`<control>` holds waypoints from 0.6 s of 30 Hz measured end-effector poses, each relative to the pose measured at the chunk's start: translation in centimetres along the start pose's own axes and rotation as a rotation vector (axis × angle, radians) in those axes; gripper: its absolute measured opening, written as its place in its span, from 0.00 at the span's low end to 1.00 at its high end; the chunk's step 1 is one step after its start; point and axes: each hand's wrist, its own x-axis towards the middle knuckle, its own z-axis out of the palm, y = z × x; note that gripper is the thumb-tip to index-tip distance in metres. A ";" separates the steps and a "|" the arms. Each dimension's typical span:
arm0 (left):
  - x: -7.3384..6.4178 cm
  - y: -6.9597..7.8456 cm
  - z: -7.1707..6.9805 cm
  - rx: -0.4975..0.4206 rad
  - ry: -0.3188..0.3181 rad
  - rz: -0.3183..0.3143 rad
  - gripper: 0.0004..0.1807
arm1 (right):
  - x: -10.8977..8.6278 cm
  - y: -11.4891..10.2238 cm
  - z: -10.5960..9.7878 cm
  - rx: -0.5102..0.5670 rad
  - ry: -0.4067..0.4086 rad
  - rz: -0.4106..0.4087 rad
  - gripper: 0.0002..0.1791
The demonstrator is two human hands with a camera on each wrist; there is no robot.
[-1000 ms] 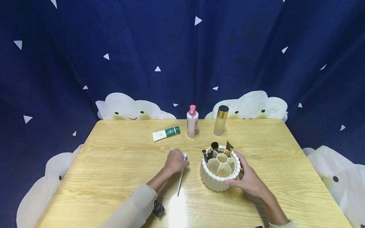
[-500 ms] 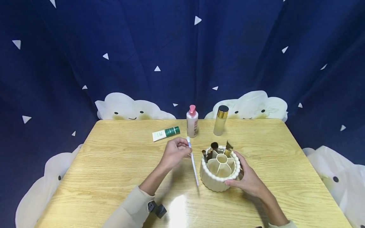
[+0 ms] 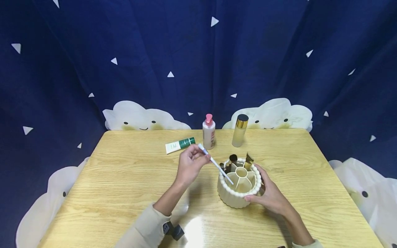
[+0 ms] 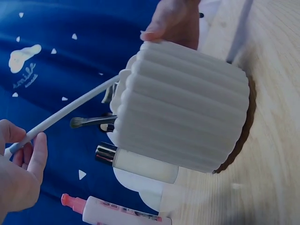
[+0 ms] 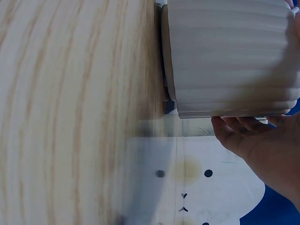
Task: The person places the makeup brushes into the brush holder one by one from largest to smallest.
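My left hand (image 3: 190,168) pinches a slim pale makeup brush (image 3: 216,164), white at its upper tip with a bluish band. The brush slants down to the right, its lower end over the near-left compartment of a cream, ribbed round brush holder (image 3: 232,199). Whether that end is inside the compartment is unclear. In the left wrist view the brush handle (image 4: 70,105) meets the beaded rim. My right hand (image 3: 273,196) grips the holder's right side, thumb at the near rim; in the right wrist view its fingers (image 5: 234,133) touch the ribbed wall. Several dark makeup brushes (image 3: 233,158) stand in the rear compartments.
Behind the holder stand a pink-topped pump bottle (image 3: 209,134) and a clear bottle with a black-and-gold cap (image 3: 238,133). A white-and-green tube (image 3: 180,145) lies at the back left of the wooden table (image 3: 130,179). A dark blue curtain (image 3: 186,51) hangs behind.
My left hand has lifted the brush off the table and brought it up and away from me, swinging its lower end right over the holder. The right hand and holder have stayed put.
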 end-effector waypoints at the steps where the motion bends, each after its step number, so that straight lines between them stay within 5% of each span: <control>1: -0.1 0.0 0.1 0.031 0.001 0.016 0.11 | 0.0 0.0 0.0 0.000 0.000 0.000 0.63; 18: -1.3 -2.0 1.1 0.227 -0.043 0.185 0.10 | 0.0 0.0 0.0 0.011 0.001 -0.010 0.62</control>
